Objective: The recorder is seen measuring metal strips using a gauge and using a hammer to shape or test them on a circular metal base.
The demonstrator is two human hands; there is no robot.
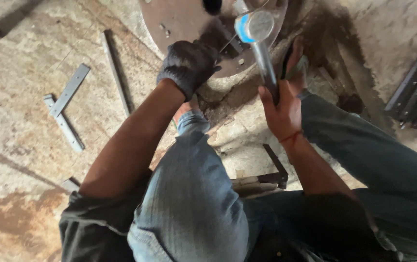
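Our gloved left hand (189,62) presses closed on the round steel plate (179,22), while our bare right hand (282,110) grips the hammer (261,43) raised just beside that plate.

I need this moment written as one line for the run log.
left hand: gloved, on round metal plate | right hand: bare, grips hammer | flat metal strips: on floor

The glove (189,63) on the left hand is dark grey knit with pale dusty patches. The hammer (259,41) has a shiny silver head with a bright blue band and a grey metal handle. There's a thin red thread (291,138) on the right wrist. Jeans (194,194) are faded blue with fine lines. Floor (19,136) is beige, rust-brown blotches. The flat strips (67,104) are light grey.
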